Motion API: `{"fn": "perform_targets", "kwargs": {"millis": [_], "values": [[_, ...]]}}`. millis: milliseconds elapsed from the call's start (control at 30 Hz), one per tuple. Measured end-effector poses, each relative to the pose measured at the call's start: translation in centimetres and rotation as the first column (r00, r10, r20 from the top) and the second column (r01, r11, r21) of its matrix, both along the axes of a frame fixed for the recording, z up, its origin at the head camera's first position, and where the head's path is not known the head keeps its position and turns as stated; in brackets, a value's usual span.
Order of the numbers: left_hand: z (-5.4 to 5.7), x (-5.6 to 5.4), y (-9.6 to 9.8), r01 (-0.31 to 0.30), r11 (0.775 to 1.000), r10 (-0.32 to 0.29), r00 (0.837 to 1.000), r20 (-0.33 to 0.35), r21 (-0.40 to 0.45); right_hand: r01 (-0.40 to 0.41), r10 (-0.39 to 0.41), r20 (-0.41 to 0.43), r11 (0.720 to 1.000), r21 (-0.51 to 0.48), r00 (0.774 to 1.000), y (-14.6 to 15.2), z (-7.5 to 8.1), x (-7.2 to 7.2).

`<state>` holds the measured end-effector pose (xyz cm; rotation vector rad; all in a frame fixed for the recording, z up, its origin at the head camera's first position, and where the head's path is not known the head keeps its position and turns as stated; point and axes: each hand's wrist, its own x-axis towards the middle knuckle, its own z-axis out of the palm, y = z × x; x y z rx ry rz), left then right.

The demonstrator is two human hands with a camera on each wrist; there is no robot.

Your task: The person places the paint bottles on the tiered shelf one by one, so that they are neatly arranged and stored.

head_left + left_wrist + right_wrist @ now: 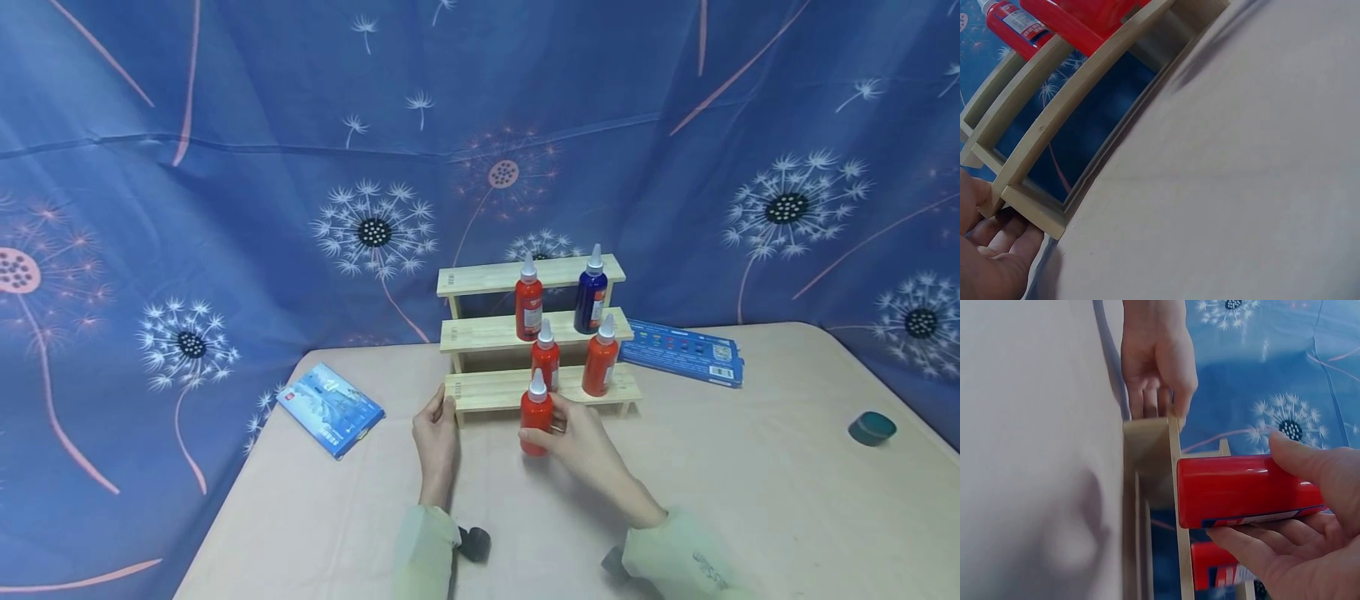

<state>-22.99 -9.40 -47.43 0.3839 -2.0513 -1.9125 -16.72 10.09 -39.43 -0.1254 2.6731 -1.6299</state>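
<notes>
A three-tier wooden display rack (487,390) stands on the table. My left hand (435,437) grips the left end of its lowest tier, with the thumb at the plank and fingers (1007,240) beside the end leg. My right hand (588,442) holds a red squeeze bottle (535,421) with a pale pointed cap, upright before the lowest tier; thumb and fingers lie on opposite sides of the bottle (1235,490) in the right wrist view. Two red bottles, one left (546,354) and one right (600,367), stand on the lowest tier. The middle tier bears another red bottle (528,308) and a dark blue bottle (591,296).
A light-blue flat box (330,408) lies left of the rack. Behind the rack's right side lies a darker blue flat box (682,354). A small dark-green round object (872,428) sits far right. A blue dandelion-print curtain (247,100) hangs behind the table.
</notes>
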Motion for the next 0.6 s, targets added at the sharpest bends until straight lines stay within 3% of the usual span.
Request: {"fn": "perform_targets", "kwargs": {"millis": [367,600], "values": [[0.1,0.0,-0.3,-0.002,1.0,0.002,1.0,-0.016,-0.003,-0.012,0.011,-0.036,0.999,-0.03,0.999,-1.9,-0.4,-0.8],[0.1,0.2,-0.2,-0.004,1.0,0.004,1.0,-0.013,0.006,0.007,-0.007,-0.015,0.999,-0.041,1.0,-2.5,-0.3,-1.5]]}}
